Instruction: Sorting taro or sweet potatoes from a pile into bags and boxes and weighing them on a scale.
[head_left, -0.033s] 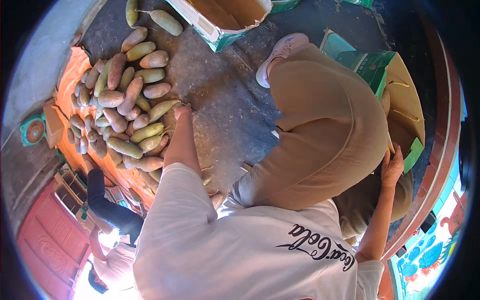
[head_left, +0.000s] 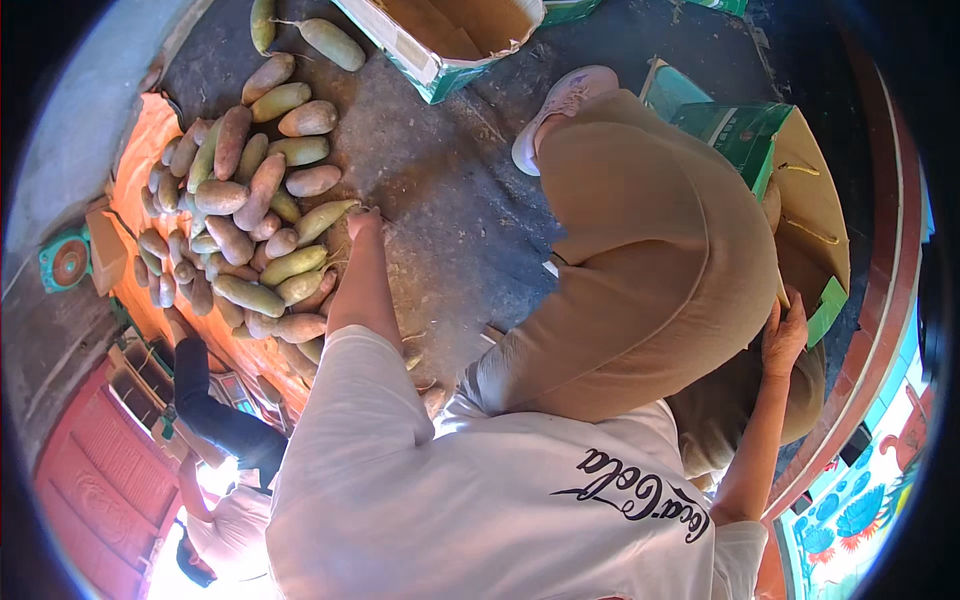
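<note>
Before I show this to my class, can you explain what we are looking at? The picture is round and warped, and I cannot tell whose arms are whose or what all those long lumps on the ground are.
There is no machine here. A person wears a wide fisheye camera on the head, looking down, so the picture is round and straight edges bend. You see their own white T-shirt, bent knee in tan trousers and pale shoe.

The left hand reaches out to a pile of long green and brownish vegetables lying on an orange sheet and the dark ground; whether it grips one I cannot tell. The right hand rests on the edge of an open green cardboard box at the person's side. Another open box stands at the top. At lower left, another person is nearby.
</note>
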